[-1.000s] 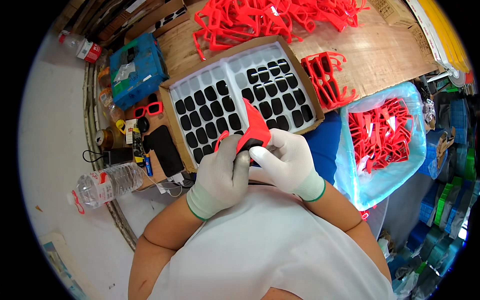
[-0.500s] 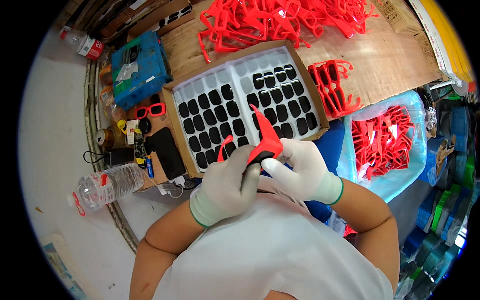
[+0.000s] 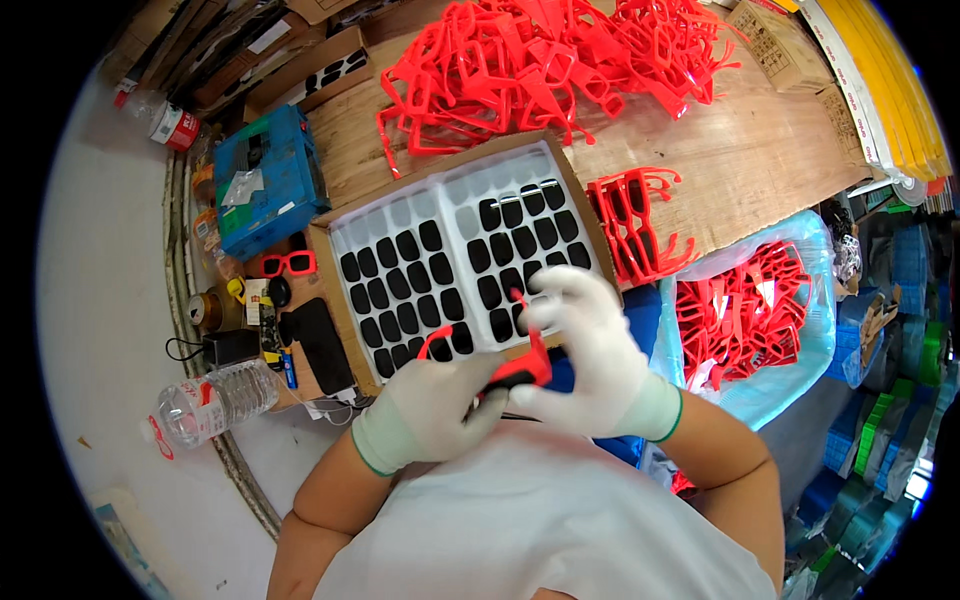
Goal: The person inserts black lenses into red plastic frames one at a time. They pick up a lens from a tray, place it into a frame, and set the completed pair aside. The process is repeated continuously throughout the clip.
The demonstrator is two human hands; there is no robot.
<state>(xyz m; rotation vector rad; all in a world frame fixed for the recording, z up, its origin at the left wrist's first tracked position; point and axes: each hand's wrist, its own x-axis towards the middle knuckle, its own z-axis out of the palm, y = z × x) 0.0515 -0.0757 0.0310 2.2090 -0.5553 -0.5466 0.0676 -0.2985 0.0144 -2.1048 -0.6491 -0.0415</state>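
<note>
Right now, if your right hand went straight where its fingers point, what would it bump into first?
Probably the red glasses held in the left hand: part of them sticks up close to the right hand. Beyond lies the white tray, though depth is hard to judge.

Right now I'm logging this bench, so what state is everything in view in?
Left hand: closed on the red glasses.
Red glasses: unfolded.
Right hand: spread, contact with the glasses unclear.
Lens tray: partly filled.
Lined bin: uncovered, holding red frames.
Glasses stack: unfolded.
Frame pile: loosely heaped.
Phone: lying flat, unlit.
</note>
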